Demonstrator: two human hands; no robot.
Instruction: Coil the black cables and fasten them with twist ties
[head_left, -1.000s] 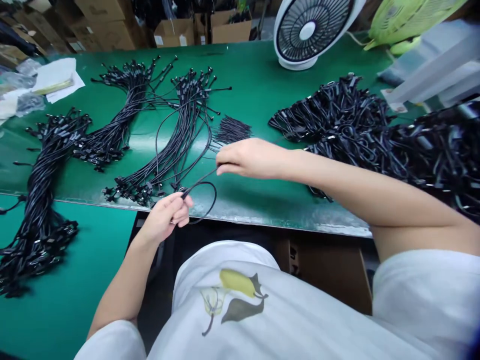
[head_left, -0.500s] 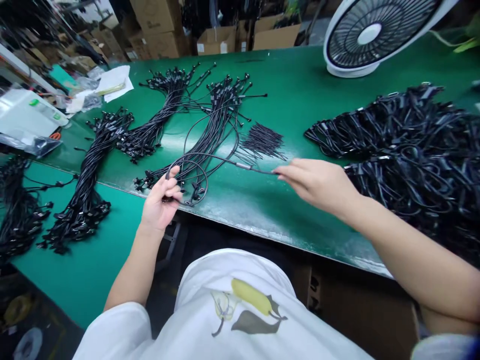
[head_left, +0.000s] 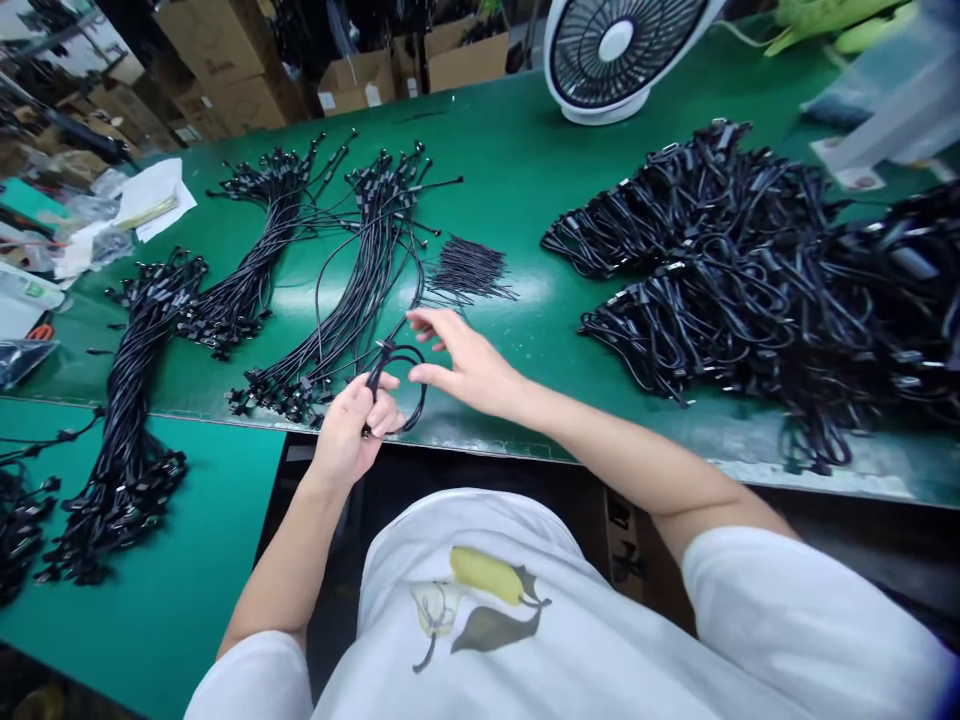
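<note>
My left hand [head_left: 356,425] is closed around a black cable [head_left: 420,400], gathered into a small coil that stands up out of the fist. Just right of the coil is my right hand [head_left: 476,365], its thumb and fingers apart and nothing seen between them. The thumb tip comes close to the loop; whether it touches cannot be made out. Behind the hands lie a bundle of straight black cables [head_left: 379,245] and a small pile of thin black ties [head_left: 471,265].
More cable bundles [head_left: 135,370] lie at the left. A large heap of folded black cables [head_left: 712,270] covers the right side of the green table [head_left: 510,150]. A white fan [head_left: 615,45] stands at the back, with cardboard boxes [head_left: 465,60] beyond it.
My right hand has come left from the stretched cable end to beside my left hand and has let go. The cable is now wound into a tighter coil. The view has swung right.
</note>
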